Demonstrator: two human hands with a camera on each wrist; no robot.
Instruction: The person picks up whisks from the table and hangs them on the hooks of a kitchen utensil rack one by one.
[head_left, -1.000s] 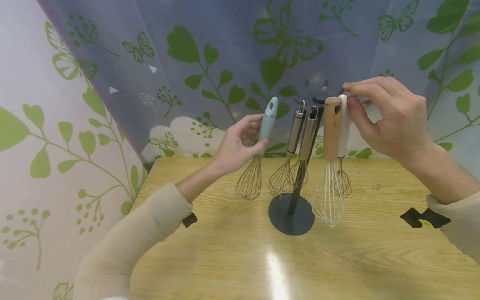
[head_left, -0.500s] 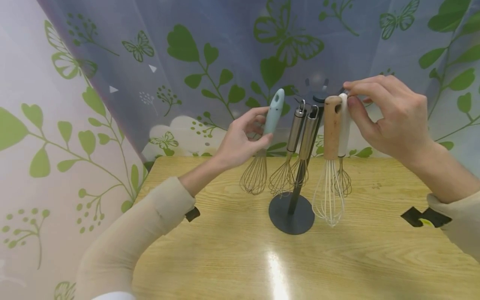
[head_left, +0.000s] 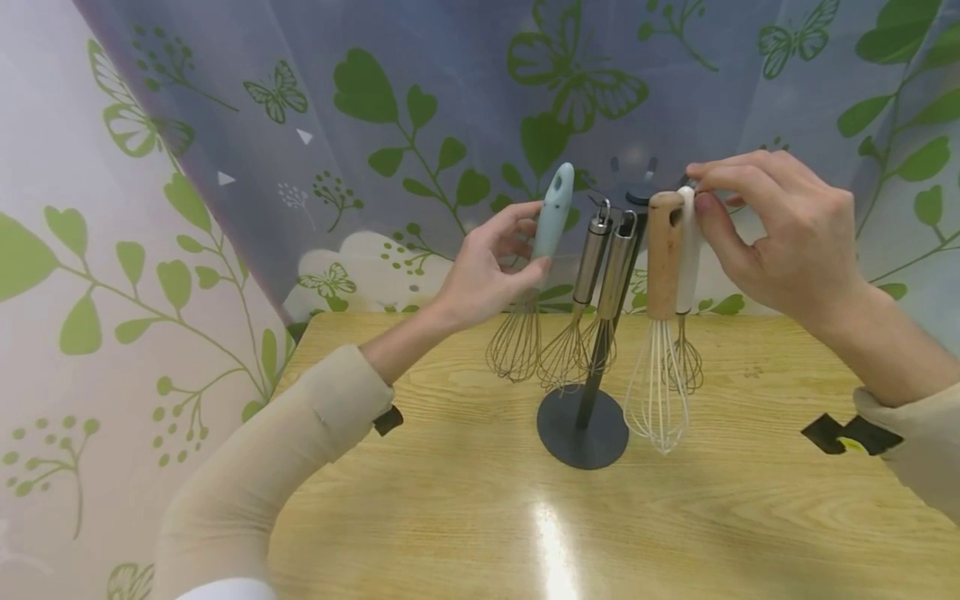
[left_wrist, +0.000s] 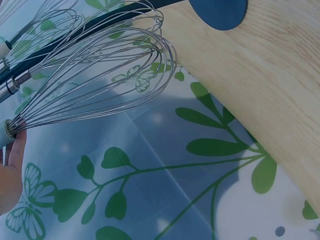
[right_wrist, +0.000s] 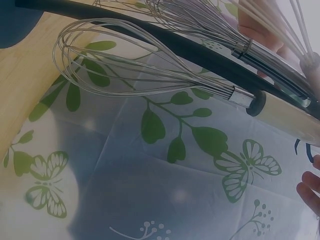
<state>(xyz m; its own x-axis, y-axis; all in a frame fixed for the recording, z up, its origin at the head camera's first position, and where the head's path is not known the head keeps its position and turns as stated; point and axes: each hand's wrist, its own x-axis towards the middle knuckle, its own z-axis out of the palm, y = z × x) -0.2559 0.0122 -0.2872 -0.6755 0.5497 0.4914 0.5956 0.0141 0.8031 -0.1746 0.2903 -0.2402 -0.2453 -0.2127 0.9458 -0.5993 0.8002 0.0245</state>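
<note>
My left hand (head_left: 483, 271) holds a whisk with a light blue handle (head_left: 553, 221) upright, fingers and thumb around the handle. Its wire loops hang just left of a black whisk stand (head_left: 582, 433) and overlap a hanging whisk in the left wrist view. At the stand's top, my right hand (head_left: 780, 229) pinches a hook end between thumb and fingertips, right beside a white-handled whisk (head_left: 687, 267). In front of that one hangs a whisk with a wooden handle (head_left: 663, 267) and pale wires. Two steel-handled whisks (head_left: 590, 267) hang on the stand's left side.
The stand's round base rests on a light wood table (head_left: 450, 467). Close behind the table's back edge is a blue-grey curtain (head_left: 450, 50) printed with green leaves and butterflies. A pale printed panel (head_left: 67, 333) borders the left side.
My left hand has raised the light blue whisk and brought it right, closer to the stand. The right hand and the hanging whisks have stayed in place.
</note>
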